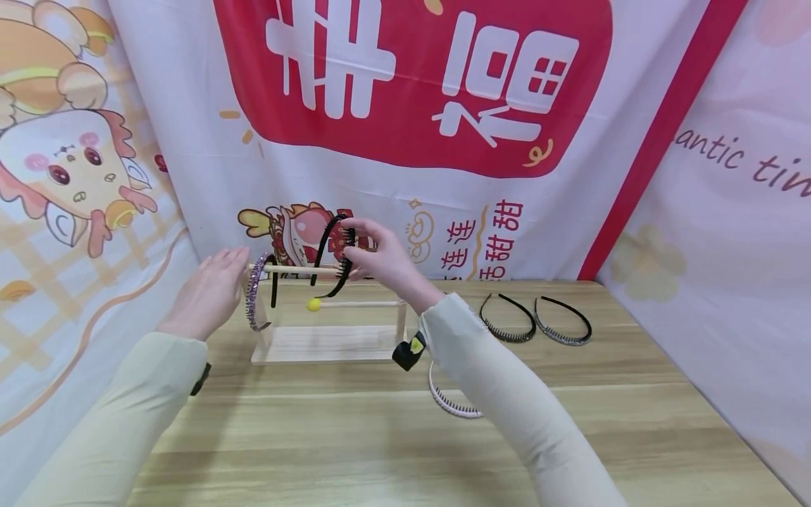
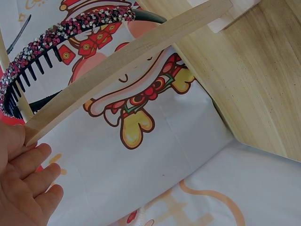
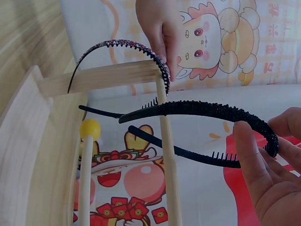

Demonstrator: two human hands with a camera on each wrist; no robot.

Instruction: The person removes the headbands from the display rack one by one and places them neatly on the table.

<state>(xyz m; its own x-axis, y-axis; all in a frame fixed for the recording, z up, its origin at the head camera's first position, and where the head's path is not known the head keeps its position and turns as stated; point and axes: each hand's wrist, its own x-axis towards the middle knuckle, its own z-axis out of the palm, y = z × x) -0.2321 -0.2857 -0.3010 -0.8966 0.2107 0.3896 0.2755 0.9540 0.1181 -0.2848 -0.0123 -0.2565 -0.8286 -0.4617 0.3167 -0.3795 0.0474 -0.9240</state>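
A wooden rack [image 1: 329,343] carries a pink-purple glittery headband [image 1: 253,292] at the left of its upper rod [image 1: 298,270]. At the top of the rack's left upright [image 2: 117,66], my left hand [image 1: 212,292] touches the wood, fingers together and slightly bent. My right hand [image 1: 380,257] pinches a black beaded headband [image 3: 211,109] between thumb and fingers at its curved top. In the right wrist view, that headband's two arms straddle the upper rod [image 3: 170,179], near its free end. The left palm is partly hidden.
A lower rod with a yellow ball tip [image 1: 313,304] points left from the right upright. Two dark headbands [image 1: 512,338] [image 1: 567,341] lie on the table at the right. A white headband [image 1: 456,410] lies nearer, partly behind my right sleeve. Printed cloths stand around the table.
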